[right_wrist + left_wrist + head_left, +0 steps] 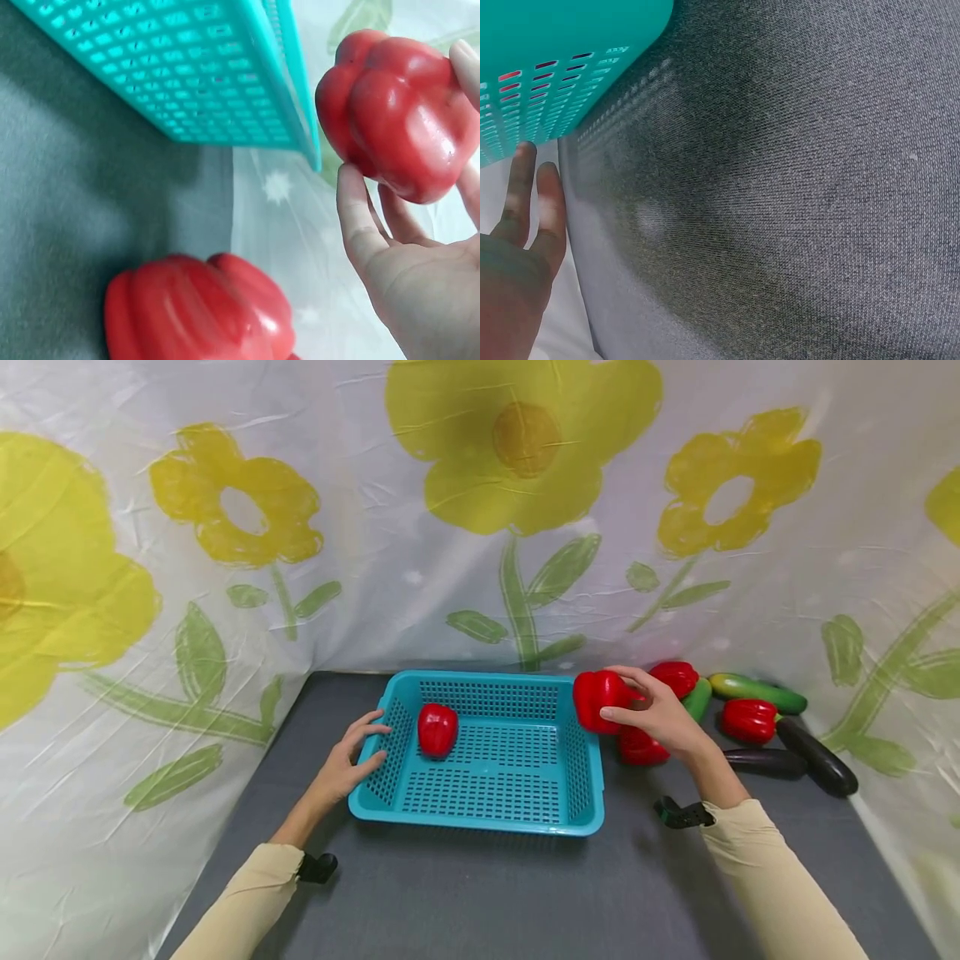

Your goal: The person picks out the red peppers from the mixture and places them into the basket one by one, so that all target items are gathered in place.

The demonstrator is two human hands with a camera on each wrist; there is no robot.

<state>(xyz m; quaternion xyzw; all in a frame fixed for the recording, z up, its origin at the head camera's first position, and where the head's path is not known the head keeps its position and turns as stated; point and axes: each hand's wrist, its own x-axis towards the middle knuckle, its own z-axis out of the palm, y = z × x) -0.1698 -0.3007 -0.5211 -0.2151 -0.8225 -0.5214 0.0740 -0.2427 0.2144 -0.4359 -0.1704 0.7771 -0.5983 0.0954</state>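
Observation:
My right hand holds a red bell pepper above the right rim of the blue plastic basket. In the right wrist view, thumb and fingers pinch that pepper beside the basket's outer wall. Another red bell pepper lies inside the basket, toward the left. At the basket's left side is my left hand, its fingers extended at the rim. The left wrist view shows two fairly straight fingers by the perforated wall; the other fingers are hidden there.
Right of the basket lie more red bell peppers, including one close to its wall. Near them are a green cucumber-like vegetable and dark eggplants. A flower-printed sheet hangs behind the grey table.

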